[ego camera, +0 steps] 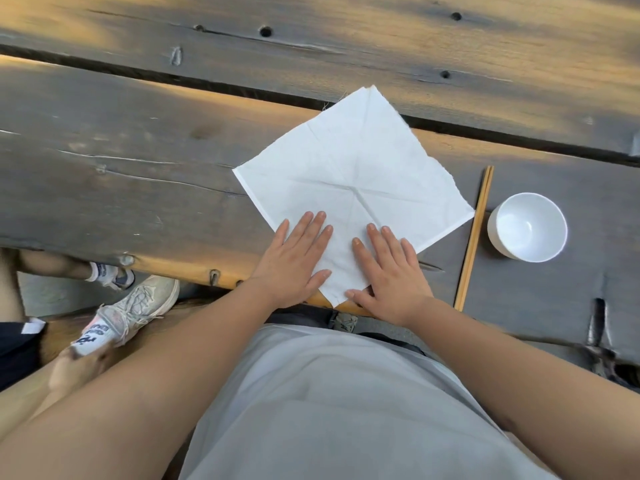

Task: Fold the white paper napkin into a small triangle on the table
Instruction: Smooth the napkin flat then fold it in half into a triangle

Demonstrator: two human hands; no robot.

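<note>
The napkin (349,174) lies unfolded on the table (138,161) in front of me, turned so one corner points at me and reaches the near edge. My left hand (294,261) rests flat on its near left part, my right hand (391,271) flat on its near right part. To the right of the napkin lie chopsticks (474,237), and right of those stands a bowl (528,226).

Left hand (297,261) and right hand (391,271) lie flat, palms down, fingers (320,225) straight.
</note>
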